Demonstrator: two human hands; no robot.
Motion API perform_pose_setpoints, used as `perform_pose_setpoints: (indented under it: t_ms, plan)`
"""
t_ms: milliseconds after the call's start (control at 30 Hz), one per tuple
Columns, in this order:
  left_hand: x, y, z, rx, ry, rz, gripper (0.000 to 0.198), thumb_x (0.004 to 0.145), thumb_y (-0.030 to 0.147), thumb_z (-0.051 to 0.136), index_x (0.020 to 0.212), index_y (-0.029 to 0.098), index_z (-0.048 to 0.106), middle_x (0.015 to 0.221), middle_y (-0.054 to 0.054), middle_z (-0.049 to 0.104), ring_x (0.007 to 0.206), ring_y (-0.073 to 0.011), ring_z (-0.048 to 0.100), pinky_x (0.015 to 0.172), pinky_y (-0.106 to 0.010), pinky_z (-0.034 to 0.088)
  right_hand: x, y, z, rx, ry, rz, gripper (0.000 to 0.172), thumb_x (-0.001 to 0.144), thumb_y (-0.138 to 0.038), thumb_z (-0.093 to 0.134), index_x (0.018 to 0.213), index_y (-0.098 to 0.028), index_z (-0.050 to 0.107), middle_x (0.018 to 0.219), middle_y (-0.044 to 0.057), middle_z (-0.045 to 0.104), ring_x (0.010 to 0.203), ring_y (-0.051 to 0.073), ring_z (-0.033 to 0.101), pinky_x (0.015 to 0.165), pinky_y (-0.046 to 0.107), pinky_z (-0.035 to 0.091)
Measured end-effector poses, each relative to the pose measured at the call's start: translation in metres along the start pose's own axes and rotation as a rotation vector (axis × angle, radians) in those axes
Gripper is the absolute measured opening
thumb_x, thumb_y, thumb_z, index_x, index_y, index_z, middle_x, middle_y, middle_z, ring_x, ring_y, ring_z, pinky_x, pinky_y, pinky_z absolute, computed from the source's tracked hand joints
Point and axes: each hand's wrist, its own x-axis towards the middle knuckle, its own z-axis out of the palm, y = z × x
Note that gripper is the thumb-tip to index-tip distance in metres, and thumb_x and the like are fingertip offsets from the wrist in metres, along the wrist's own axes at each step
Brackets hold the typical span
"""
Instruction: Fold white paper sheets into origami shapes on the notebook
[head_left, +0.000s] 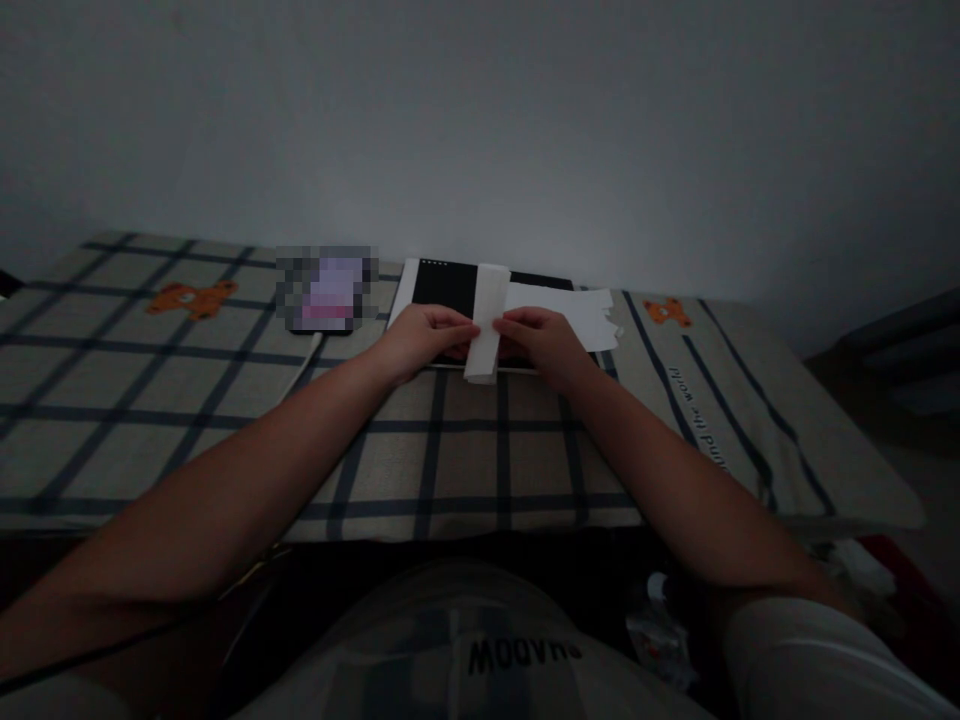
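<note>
A narrow strip of folded white paper (491, 300) stands between my hands, above a black book or folder (446, 285) with a white left edge. My left hand (427, 338) pinches the strip's left side between thumb and fingers. From the right, my right hand (544, 342) pinches its other side at about the same height. The strip's lower end shows layered edges. Under and behind my right hand lies a white sheet (574, 312) with a torn, jagged right end. Part of the black cover is hidden by my hands.
A phone (330, 295), its screen blurred, lies to the left with a white cable (301, 365) plugged in. The checked tablecloth (465, 460) bears orange bear prints. A wall rises directly behind the table. Below the front edge at right is a clear plastic bottle (660, 630).
</note>
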Motion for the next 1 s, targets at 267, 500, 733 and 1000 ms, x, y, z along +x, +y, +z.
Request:
perform_pose_setpoints:
  t_ms: [267,500,733,1000]
  plan:
    - [-0.0002,0.0004,-0.0003,-0.005,0.061,0.048,0.033,0.074,0.040,0.100,0.079,0.017,0.076,0.072,-0.003,0.075,0.069,-0.0159,0.072,0.078,-0.033,0.065,-0.0032,-0.0019,0.0039,-0.041,-0.037,0.084,0.022,0.075,-0.031,0.097,0.085,-0.022,0.079,0.081,0.001,0.081,0.076,0.017,0.077,0.081,0.037,0.070]
    - [0.0011,-0.0014,-0.0024,-0.022,-0.010,0.007,0.028,0.074,0.036,0.099,0.083,0.017,0.080,0.075,-0.005,0.078,0.068,-0.0159,0.073,0.073,-0.030,0.064,-0.0022,-0.0022,0.0010,-0.087,-0.005,-0.007,0.019,0.075,-0.033,0.095,0.079,-0.024,0.078,0.077,0.000,0.079,0.072,0.017,0.075,0.078,0.038,0.068]
    - [0.0000,-0.0001,0.0000,-0.041,0.049,0.036,0.023,0.074,0.030,0.097,0.076,0.016,0.078,0.071,-0.003,0.077,0.064,-0.0131,0.070,0.069,-0.026,0.061,0.0000,0.0022,0.0004,-0.037,-0.034,0.022,0.029,0.070,-0.038,0.100,0.085,-0.024,0.080,0.079,-0.001,0.081,0.073,0.018,0.077,0.077,0.036,0.069]
    - [-0.0001,0.0002,-0.0005,-0.031,0.057,0.013,0.032,0.071,0.037,0.100,0.081,0.016,0.078,0.073,-0.003,0.076,0.066,-0.0136,0.071,0.072,-0.027,0.063,-0.0010,0.0024,-0.0007,-0.091,-0.025,-0.011,0.021,0.073,-0.032,0.096,0.081,-0.022,0.079,0.074,-0.001,0.079,0.068,0.015,0.074,0.071,0.032,0.067]
